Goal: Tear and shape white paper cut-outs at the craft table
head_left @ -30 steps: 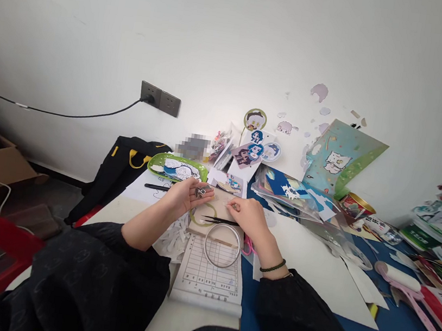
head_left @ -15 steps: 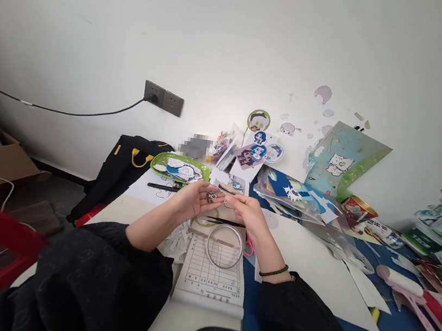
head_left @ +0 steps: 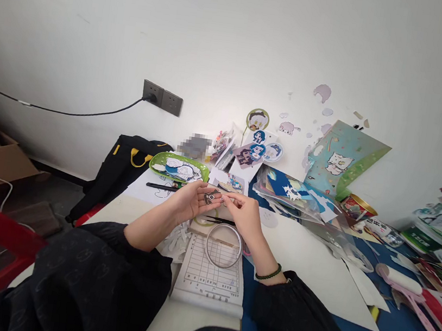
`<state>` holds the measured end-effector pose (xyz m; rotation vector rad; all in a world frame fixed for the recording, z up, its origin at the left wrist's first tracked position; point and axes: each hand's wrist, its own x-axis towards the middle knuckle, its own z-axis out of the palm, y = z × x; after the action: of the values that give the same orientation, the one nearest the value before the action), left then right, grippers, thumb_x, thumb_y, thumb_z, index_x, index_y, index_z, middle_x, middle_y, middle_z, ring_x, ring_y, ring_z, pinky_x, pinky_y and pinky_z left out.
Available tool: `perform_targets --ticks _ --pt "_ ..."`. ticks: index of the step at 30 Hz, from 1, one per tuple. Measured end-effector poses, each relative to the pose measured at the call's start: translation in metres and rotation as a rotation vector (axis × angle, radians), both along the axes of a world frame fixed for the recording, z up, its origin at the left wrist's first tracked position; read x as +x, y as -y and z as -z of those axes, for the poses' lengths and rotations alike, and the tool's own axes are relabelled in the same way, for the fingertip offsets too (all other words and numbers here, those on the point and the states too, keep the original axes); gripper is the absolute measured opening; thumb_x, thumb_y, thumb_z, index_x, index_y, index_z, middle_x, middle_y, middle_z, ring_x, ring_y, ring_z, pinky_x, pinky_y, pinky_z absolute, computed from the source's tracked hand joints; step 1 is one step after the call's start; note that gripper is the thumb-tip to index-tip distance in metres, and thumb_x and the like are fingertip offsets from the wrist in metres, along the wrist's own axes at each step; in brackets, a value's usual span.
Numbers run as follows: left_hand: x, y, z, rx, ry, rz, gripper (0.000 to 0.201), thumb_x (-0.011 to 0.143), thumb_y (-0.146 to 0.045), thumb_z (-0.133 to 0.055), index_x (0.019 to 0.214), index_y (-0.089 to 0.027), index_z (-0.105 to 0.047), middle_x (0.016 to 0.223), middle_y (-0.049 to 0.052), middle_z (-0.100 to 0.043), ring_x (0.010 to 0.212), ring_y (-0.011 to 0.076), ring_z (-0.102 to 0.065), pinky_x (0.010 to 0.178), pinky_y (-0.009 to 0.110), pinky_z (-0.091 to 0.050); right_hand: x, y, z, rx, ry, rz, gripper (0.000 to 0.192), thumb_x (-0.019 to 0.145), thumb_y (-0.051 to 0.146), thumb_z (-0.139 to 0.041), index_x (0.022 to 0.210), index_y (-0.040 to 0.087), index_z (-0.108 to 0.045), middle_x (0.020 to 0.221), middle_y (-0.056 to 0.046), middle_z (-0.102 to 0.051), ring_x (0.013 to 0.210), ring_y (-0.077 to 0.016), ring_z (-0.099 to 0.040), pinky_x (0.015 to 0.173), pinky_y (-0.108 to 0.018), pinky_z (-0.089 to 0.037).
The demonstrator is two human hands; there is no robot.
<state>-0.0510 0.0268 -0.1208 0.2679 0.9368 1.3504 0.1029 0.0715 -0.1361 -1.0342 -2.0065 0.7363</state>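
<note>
My left hand (head_left: 188, 202) is palm up, its fingers stretched to the right and bearing a small dark cutout (head_left: 211, 197) with pale markings. From the right, my right hand (head_left: 242, 213) meets it, thumb and forefinger pinched beside the cutout's edge; whatever is between those fingertips is too small to make out. Below the hands, a pale ring-shaped roll (head_left: 206, 252) lies on a ruled form pad (head_left: 210, 287). Dark tweezers (head_left: 219, 220) lie just under the fingers. Pink scissor handles (head_left: 248, 246) show partly behind my right wrist.
A green tray (head_left: 155, 163) of paper cutouts stands behind my left hand, near a black pen (head_left: 158, 186). Crumpled white strips (head_left: 177, 242) lie left of the pad. Large white sheets (head_left: 313, 266), plastic bags (head_left: 302, 201) and a pink-handled roller (head_left: 402, 281) fill the right side.
My right hand has shifted slightly left, its fingertips closer to the left fingers. The dark cutout on my left hand shows more fully. A pale bit at the right fingertips no longer shows clearly.
</note>
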Motion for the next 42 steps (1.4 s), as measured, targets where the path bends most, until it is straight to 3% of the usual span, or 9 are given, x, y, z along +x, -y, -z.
perform_targets --ticks 6,16,27,34,38,42 --pt "-0.002 -0.002 0.002 0.002 0.0 0.001 0.016 0.087 -0.015 -0.044 0.093 -0.008 -0.057 0.077 0.017 -0.07 0.068 0.0216 -0.071 0.066 0.029 -0.061 0.004 -0.001 -0.004 0.084 0.07 -0.045 0.023 0.079 0.032 -0.06 0.092 0.022 -0.077 0.047 0.007 -0.026 0.047 -0.0097 -0.027 0.052 -0.024 -0.026" --pt "-0.001 -0.003 0.006 0.009 -0.03 0.006 0.015 0.087 -0.017 -0.046 0.096 -0.011 -0.056 0.08 0.014 -0.07 0.069 0.0204 -0.071 0.064 0.029 -0.061 -0.002 -0.001 0.003 0.002 0.036 0.029 0.021 0.074 0.036 -0.063 0.081 0.021 -0.076 0.044 0.007 -0.03 0.046 -0.0105 -0.028 0.05 -0.025 -0.027" --pt "0.0 -0.003 0.009 0.063 -0.059 0.006 0.007 0.083 -0.013 -0.051 0.085 -0.015 -0.057 0.085 0.013 -0.069 0.072 0.0204 -0.071 0.067 0.03 -0.061 -0.002 -0.005 0.005 -0.029 0.025 0.031 0.022 0.074 0.035 -0.062 0.078 0.018 -0.075 0.042 0.007 -0.032 0.043 -0.0095 -0.029 0.046 -0.023 -0.026" --pt "0.0 -0.004 0.009 0.056 -0.053 -0.003 0.009 0.084 -0.014 -0.049 0.089 -0.012 -0.056 0.086 0.016 -0.069 0.074 0.0218 -0.072 0.071 0.032 -0.061 -0.002 -0.002 0.003 0.111 0.084 0.057 0.02 0.078 0.032 -0.059 0.077 0.02 -0.075 0.044 0.007 -0.031 0.044 -0.0094 -0.03 0.048 -0.022 -0.029" --pt "0.0 -0.004 0.008 0.038 -0.051 0.008 0.014 0.086 -0.015 -0.045 0.09 -0.008 -0.056 0.085 0.02 -0.069 0.078 0.0239 -0.072 0.071 0.03 -0.061 0.006 -0.013 0.005 0.254 0.105 0.182 0.022 0.081 0.031 -0.057 0.077 0.018 -0.074 0.051 0.005 -0.041 0.049 -0.0105 -0.039 0.053 -0.022 -0.035" --pt "-0.002 -0.006 0.009 0.036 -0.048 -0.005 0.014 0.085 -0.014 -0.045 0.091 -0.007 -0.056 0.085 0.02 -0.07 0.077 0.0238 -0.072 0.069 0.03 -0.061 0.018 -0.034 0.006 0.436 0.18 0.329 0.019 0.082 0.027 -0.057 0.078 0.018 -0.074 0.07 -0.002 -0.053 0.07 -0.0157 -0.05 0.07 -0.027 -0.04"
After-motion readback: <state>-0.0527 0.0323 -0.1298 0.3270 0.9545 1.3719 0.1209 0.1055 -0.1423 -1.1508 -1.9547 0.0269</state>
